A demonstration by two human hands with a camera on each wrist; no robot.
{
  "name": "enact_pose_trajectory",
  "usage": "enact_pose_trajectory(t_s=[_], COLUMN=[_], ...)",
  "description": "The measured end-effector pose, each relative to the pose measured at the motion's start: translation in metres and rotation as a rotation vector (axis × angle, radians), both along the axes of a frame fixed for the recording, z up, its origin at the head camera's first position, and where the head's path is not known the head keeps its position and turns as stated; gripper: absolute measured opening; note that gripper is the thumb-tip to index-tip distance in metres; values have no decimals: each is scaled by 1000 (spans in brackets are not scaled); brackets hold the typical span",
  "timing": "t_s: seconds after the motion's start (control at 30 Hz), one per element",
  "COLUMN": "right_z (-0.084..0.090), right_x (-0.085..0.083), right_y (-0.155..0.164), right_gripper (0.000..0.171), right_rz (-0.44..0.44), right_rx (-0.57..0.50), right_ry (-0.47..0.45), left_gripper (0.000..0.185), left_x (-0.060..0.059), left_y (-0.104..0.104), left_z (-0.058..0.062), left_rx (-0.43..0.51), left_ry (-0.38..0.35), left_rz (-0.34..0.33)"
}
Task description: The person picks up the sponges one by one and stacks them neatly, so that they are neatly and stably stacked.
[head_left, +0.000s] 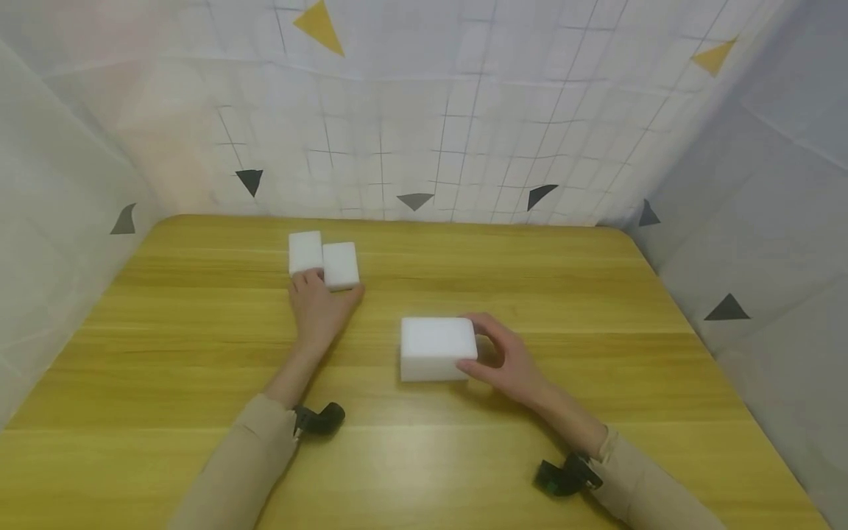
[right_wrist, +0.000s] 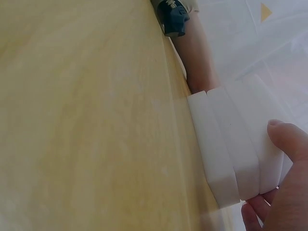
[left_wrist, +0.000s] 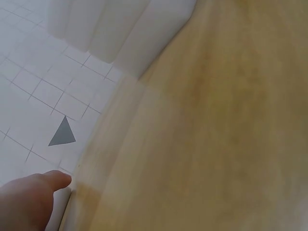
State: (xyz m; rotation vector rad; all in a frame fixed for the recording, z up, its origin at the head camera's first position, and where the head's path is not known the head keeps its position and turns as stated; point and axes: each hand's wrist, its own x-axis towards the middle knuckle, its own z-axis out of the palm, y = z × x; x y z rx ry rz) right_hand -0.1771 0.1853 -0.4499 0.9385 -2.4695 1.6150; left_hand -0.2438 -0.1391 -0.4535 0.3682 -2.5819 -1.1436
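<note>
Near the table's middle a stack of white foam blocks lies in flat layers. At its right end my right hand grips it, thumb on the near face and fingers behind. The right wrist view shows the layers with the thumb against an upper one. Farther back on the left, two white foam blocks lie side by side, a left one and a right one set slightly nearer. My left hand straddles the right block's near end, its fingers between the two blocks and its thumb at the right corner.
All of this is on a wood-grain table. A white patterned curtain hangs behind its far edge, with pale sheets at both sides. Dark wrist cameras sit on both forearms.
</note>
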Motion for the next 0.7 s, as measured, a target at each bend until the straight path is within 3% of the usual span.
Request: enact_pose_trajectory(t_s=[0.47, 0.7], right_z=[1, 16], right_x=[0, 8], right_y=[0, -7], right_gripper=[63, 60], right_rz=[6, 11], right_rx=[-9, -10], right_ry=[-15, -12], left_gripper=[81, 74], left_x=[0, 2], left_y=[3, 1], left_z=[1, 2], left_rx=[-25, -13], left_ry=[40, 66], left_rz=[-2, -26])
